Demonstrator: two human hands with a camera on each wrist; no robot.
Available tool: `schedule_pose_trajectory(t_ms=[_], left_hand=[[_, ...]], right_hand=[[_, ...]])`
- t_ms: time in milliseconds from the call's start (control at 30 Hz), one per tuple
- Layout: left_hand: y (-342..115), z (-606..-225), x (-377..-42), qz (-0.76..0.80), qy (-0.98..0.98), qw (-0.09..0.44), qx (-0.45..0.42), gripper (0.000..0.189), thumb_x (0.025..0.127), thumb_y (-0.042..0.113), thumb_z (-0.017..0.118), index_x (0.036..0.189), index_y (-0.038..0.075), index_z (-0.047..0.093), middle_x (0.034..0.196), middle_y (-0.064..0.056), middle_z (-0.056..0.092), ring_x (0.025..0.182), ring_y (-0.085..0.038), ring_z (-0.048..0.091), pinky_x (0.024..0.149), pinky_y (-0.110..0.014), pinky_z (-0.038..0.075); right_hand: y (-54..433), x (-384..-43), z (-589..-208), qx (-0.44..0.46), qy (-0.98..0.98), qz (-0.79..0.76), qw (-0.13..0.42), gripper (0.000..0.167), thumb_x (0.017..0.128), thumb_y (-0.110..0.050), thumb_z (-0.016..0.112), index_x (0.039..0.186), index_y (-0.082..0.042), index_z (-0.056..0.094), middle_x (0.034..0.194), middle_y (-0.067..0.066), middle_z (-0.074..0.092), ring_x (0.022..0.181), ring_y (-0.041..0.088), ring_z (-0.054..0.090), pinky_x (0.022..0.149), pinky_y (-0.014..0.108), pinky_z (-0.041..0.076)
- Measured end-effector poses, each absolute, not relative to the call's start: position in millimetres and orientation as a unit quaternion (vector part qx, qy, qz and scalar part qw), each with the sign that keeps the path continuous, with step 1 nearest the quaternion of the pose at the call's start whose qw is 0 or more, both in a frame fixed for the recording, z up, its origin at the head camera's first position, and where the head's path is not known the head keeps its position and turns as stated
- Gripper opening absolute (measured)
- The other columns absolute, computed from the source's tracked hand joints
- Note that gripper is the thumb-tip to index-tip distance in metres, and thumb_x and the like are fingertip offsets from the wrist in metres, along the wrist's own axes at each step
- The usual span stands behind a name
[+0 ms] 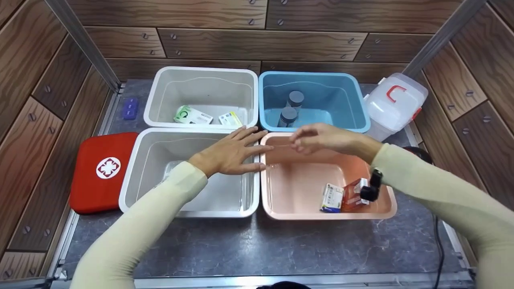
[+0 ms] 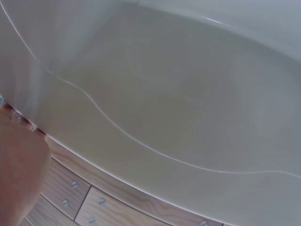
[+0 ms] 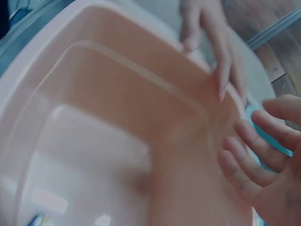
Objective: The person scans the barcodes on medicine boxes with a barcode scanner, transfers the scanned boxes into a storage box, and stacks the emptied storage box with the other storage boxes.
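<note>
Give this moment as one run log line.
left hand: grip empty, at front white bin's rim | right hand: grip empty, near pink bin | blue bin: two jars

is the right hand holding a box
No, the right wrist view shows the right hand empty, its fingers loosely bent over the pink bin.

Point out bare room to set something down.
Bare tabletop runs along the near edges of the front grey bin and peach bin. Inside the peach bin, floor is bare left of the medicine box. Crowded: that bin's near right corner, with the box and an orange container, and its far rim, by the right hand.
</note>
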State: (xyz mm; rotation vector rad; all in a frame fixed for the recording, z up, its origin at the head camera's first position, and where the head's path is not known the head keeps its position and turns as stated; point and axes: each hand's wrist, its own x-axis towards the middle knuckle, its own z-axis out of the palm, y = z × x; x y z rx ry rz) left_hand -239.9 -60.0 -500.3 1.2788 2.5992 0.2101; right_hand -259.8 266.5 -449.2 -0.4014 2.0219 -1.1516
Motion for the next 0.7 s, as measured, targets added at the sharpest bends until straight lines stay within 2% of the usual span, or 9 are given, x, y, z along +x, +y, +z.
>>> schedule_pose_trajectory(t_ms=[133, 233, 367, 467, 600, 700], left_hand=[[-58, -500, -240, 0.074, 0.890, 0.119, 0.435, 0.072, 0.110, 0.073, 0.034, 0.171, 0.036, 0.036, 0.185, -0.004, 0.014, 0.172, -0.033, 0.010, 0.141, -0.049, 0.003], [-57, -501, -240, 0.072, 0.890, 0.122, 0.433, 0.073, 0.109, 0.074, 0.033, 0.172, 0.036, 0.035, 0.185, -0.003, 0.013, 0.172, -0.032, 0.009, 0.141, -0.049, 0.002], [-58, -501, -240, 0.069, 0.892, 0.124, 0.429, 0.073, 0.109, 0.075, 0.032, 0.172, 0.037, 0.035, 0.186, -0.002, 0.012, 0.172, -0.032, 0.008, 0.141, -0.048, 0.001], [-59, -501, -240, 0.071, 0.892, 0.124, 0.429, 0.074, 0.109, 0.075, 0.031, 0.172, 0.037, 0.035, 0.186, -0.002, 0.011, 0.172, -0.032, 0.007, 0.141, -0.048, 0.001], [-60, -501, -239, 0.072, 0.891, 0.120, 0.432, 0.074, 0.109, 0.075, 0.032, 0.172, 0.036, 0.036, 0.186, -0.002, 0.011, 0.172, -0.032, 0.007, 0.141, -0.048, 0.001], [-61, -501, -238, 0.075, 0.891, 0.120, 0.432, 0.074, 0.109, 0.074, 0.033, 0.172, 0.036, 0.036, 0.185, -0.002, 0.012, 0.172, -0.033, 0.007, 0.141, -0.048, 0.001]], right_hand=[[294, -248, -453, -0.144, 0.783, -0.402, 0.452, 0.052, 0.111, -0.028, 0.063, 0.152, 0.002, 0.051, 0.148, 0.022, 0.062, 0.129, 0.029, 0.067, 0.115, 0.048, 0.057], [315, -241, -457, -0.141, 0.791, -0.357, 0.476, 0.050, 0.111, -0.029, 0.063, 0.150, 0.000, 0.054, 0.146, 0.021, 0.064, 0.128, 0.029, 0.067, 0.113, 0.048, 0.058], [333, -231, -463, -0.207, 0.842, -0.220, 0.447, 0.048, 0.105, -0.028, 0.071, 0.142, 0.000, 0.063, 0.137, 0.023, 0.069, 0.121, 0.034, 0.070, 0.104, 0.051, 0.062], [338, -221, -466, -0.246, 0.858, -0.095, 0.442, 0.054, 0.098, -0.031, 0.080, 0.142, -0.003, 0.066, 0.139, 0.027, 0.068, 0.125, 0.042, 0.067, 0.105, 0.060, 0.059], [339, -208, -470, -0.239, 0.856, 0.001, 0.459, 0.063, 0.089, -0.031, 0.088, 0.144, -0.009, 0.066, 0.142, 0.024, 0.065, 0.125, 0.038, 0.063, 0.110, 0.065, 0.053], [340, -201, -474, -0.236, 0.865, 0.048, 0.440, 0.064, 0.083, -0.026, 0.091, 0.140, -0.010, 0.068, 0.128, 0.016, 0.071, 0.109, 0.030, 0.063, 0.101, 0.059, 0.057]])
